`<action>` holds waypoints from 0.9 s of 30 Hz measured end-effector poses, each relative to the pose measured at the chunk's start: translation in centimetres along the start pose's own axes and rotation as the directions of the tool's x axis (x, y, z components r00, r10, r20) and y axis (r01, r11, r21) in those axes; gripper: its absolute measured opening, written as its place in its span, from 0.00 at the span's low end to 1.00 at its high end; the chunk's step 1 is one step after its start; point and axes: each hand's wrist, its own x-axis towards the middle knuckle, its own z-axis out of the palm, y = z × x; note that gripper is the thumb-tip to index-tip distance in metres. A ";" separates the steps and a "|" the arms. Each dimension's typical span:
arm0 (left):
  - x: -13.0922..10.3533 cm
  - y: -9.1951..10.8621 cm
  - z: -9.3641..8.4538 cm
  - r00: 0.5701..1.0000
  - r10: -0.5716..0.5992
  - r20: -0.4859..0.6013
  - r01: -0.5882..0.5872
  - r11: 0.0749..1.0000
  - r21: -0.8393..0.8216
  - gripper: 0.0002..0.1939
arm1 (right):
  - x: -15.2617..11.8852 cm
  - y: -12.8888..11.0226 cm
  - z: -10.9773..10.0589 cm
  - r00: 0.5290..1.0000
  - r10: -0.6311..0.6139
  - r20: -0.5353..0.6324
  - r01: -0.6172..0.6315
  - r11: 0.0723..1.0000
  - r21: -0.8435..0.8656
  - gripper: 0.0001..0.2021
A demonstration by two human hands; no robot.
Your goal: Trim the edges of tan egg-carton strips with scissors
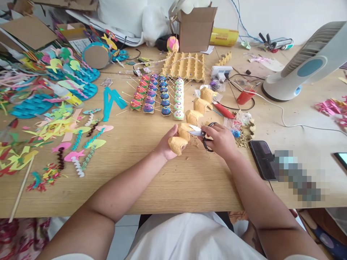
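My left hand (168, 146) grips the near end of a tan egg-carton strip (193, 116), a row of several joined cups that slants away to the upper right. Its fingers are partly hidden behind the cups. In my right hand (220, 139) is a pair of scissors (195, 131) with black handles. The blades are parted and lie against the edge of the second cup from the near end. Beyond the strip stand painted egg-carton caterpillars (164, 94) in rows of red, purple, blue and white, with thin sticks poking out.
An uncut egg tray (184, 65) lies behind the caterpillars. Carton scraps (248, 130) and a red cup (245, 95) are right of the strip. A phone (261, 159) lies near my right forearm, a white fan (303, 61) behind. Paper fish (74, 155) and a glue bottle (63, 92) are at left.
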 end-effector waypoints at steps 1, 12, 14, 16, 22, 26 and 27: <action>0.0 0.0 0.0 1.000 -0.011 -0.004 0.011 1.000 -0.001 0.16 | 0.0 0.1 -0.1 1.000 -0.008 -0.002 0.008 1.000 -0.006 0.13; -0.1 0.2 -0.4 0.995 -0.096 0.041 0.098 0.993 -0.065 0.19 | -0.1 0.8 -0.6 0.992 -0.118 -0.035 0.115 0.991 -0.066 0.11; -0.1 0.2 -0.4 0.994 -0.102 0.042 0.105 0.992 -0.073 0.19 | -0.1 0.9 -0.8 0.993 -0.117 -0.023 0.115 0.991 -0.071 0.11; -0.2 0.2 -0.3 0.994 -0.106 0.032 0.108 0.991 -0.078 0.20 | -0.1 1.1 -0.9 0.995 -0.100 -0.002 0.100 0.993 -0.069 0.10; -0.4 0.2 0.5 0.996 -0.084 -0.024 0.083 0.994 -0.071 0.22 | -0.3 1.0 -0.3 0.998 0.035 -0.055 -0.033 0.999 0.043 0.08; -0.7 0.1 1.0 0.999 -0.037 0.018 0.038 0.997 -0.065 0.18 | -0.1 -0.6 0.2 0.932 0.349 -0.097 -0.289 0.877 0.383 0.10; -0.7 0.1 1.1 0.999 -0.028 0.031 0.030 0.998 -0.061 0.17 | 0.0 -1.2 0.1 0.920 0.385 -0.074 -0.313 0.835 0.454 0.10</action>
